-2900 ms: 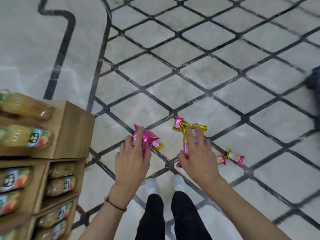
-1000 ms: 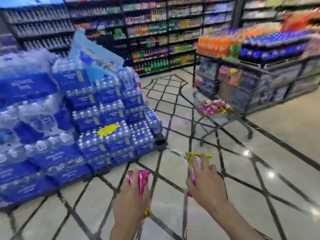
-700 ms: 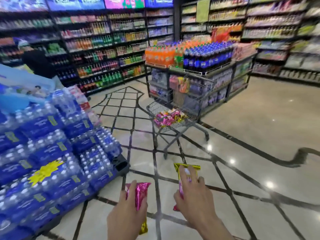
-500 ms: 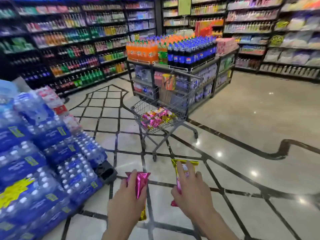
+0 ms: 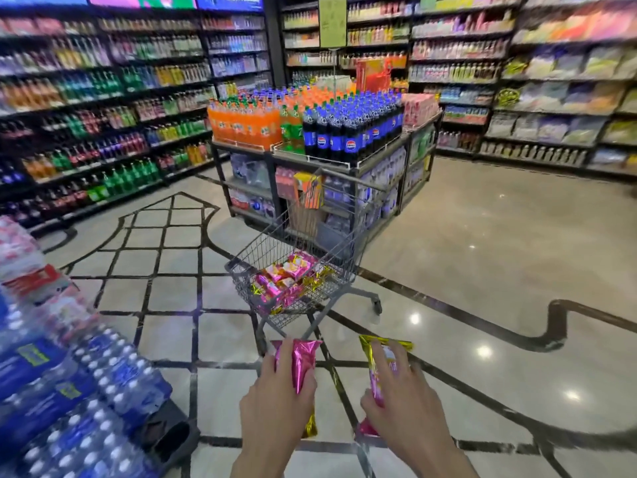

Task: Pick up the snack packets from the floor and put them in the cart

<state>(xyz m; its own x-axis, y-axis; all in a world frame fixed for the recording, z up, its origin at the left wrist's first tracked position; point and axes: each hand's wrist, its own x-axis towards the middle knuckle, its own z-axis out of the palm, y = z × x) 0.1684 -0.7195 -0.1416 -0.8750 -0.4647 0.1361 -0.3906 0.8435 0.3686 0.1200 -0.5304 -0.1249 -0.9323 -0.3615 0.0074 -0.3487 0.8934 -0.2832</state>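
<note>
**Two packets in hand, cart just ahead**

Your left hand (image 5: pixel 272 405) has its fingers curled round a shiny pink foil snack packet (image 5: pixel 303 360). Your right hand (image 5: pixel 403 405) grips a pink packet with a gold crimped end (image 5: pixel 386 360) the same way. Both are off the glossy tiled floor (image 5: pixel 482 270) and held low in front of you, not yet over the grey wire shopping cart (image 5: pixel 248 288), which stands near. A heap of pink and gold packets (image 5: pixel 286 274) already lies in its basket, so much of the job looks done. What's left, by my judgement: step up and drop these two in — whether more remain on the floor, this view doesn't show.
</note>
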